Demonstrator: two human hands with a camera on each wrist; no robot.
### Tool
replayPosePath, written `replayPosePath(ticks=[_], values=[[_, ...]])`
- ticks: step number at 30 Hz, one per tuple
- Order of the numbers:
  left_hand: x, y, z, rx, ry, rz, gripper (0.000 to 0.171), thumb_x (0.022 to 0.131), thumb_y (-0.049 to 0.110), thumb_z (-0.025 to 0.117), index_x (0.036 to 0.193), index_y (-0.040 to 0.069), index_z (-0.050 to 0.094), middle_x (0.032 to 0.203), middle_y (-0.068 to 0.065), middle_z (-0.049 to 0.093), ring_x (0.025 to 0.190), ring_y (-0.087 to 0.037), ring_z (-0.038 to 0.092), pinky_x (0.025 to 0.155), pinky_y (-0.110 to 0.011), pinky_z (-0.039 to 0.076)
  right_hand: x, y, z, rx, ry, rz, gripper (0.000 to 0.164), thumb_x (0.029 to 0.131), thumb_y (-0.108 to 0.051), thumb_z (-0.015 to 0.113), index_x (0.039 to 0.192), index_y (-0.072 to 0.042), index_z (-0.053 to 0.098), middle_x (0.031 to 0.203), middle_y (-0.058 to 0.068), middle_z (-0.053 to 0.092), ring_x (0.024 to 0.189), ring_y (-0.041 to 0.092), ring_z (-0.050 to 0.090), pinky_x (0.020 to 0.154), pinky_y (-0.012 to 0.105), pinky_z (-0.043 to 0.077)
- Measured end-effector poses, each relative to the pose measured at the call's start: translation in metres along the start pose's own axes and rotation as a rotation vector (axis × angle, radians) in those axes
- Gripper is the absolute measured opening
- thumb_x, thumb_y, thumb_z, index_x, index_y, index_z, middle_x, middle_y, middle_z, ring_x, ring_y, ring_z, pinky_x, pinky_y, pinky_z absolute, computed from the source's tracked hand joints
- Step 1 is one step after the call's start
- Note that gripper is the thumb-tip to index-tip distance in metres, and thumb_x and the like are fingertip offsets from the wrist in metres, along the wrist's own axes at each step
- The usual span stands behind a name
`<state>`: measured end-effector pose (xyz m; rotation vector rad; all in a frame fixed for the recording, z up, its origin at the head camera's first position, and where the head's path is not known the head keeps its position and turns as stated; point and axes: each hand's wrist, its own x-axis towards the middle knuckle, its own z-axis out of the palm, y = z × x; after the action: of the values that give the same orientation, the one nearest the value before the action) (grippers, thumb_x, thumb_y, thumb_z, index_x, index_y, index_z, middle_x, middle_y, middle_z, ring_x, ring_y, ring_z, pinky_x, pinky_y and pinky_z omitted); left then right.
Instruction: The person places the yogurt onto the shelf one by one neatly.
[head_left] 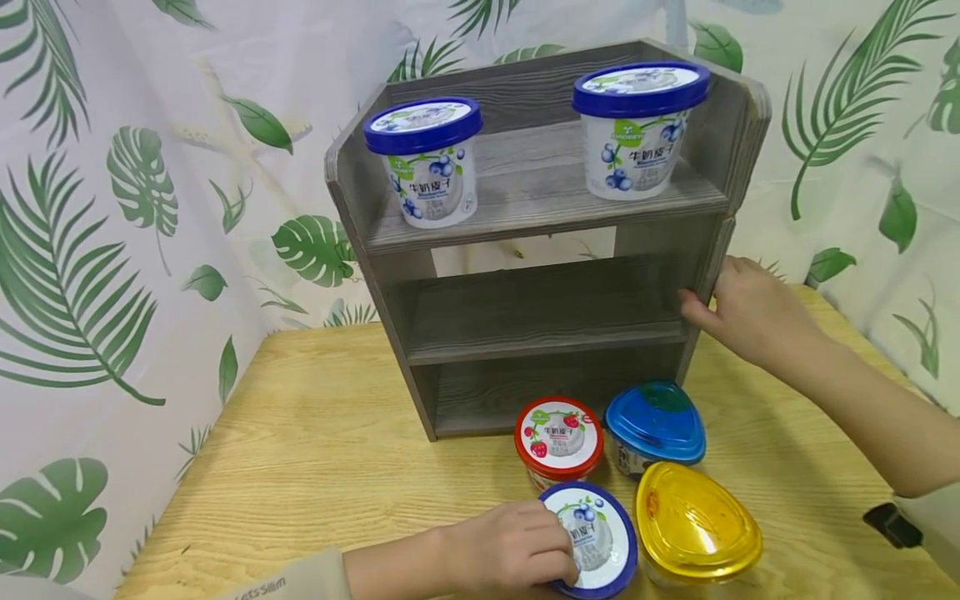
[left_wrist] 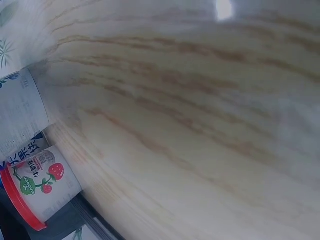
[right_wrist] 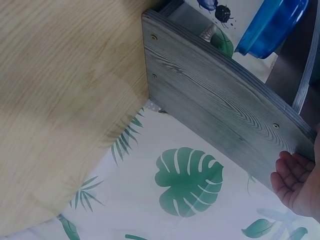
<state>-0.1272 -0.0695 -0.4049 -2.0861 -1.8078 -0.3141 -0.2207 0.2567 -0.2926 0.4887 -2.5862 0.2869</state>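
Observation:
My left hand (head_left: pixel 510 546) grips the near-side edge of a blueberry ice cream tub (head_left: pixel 602 537) with a dark blue lid; its fingertips curl at the lid's left rim. At the right, my right hand (head_left: pixel 757 312) holds the side panel of a grey wooden shelf (head_left: pixel 540 304), thumb at the front edge and fingers along the outside. In the right wrist view those curled fingers (right_wrist: pixel 290 177) lie against the panel. Two more blueberry tubs, one left (head_left: pixel 435 187) and one right (head_left: pixel 637 154), stand on the top tier.
Before the shelf stand a red-lidded strawberry tub (head_left: pixel 558 442), a blue-lidded tub (head_left: pixel 654 425) and a yellow-lidded tub (head_left: pixel 697 525), close together on the wooden table (head_left: pixel 300 467). A leaf-patterned cloth (head_left: pixel 225 167) hangs behind and at both sides.

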Motion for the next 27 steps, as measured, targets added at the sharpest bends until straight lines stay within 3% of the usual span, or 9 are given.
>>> replayPosePath(ticks=[13,27], values=[[-0.01,0.002,0.001,0.066,0.053,0.014,0.019,0.091,0.033,0.062,0.096,0.015,0.065,0.091,0.005,0.061,0.086,-0.007,0.053,0.083,-0.014,0.041,-0.001,-0.003,0.0,0.013,-0.056,0.05,0.03,0.09,-0.025,0.055,0.097,0.005,0.055,0.072,0.014,0.053,0.066,0.03,0.051,0.061,0.047,0.049],[-0.014,0.002,-0.005,0.096,0.056,0.036,0.018,0.091,0.031,0.063,0.096,0.014,0.065,0.092,0.004,0.063,0.087,-0.007,0.055,0.087,-0.016,0.042,0.001,0.001,0.001,0.007,-0.013,0.005,0.027,0.088,-0.02,0.058,0.094,0.006,0.054,0.07,0.014,0.052,0.064,0.03,0.051,0.06,0.048,0.047]])
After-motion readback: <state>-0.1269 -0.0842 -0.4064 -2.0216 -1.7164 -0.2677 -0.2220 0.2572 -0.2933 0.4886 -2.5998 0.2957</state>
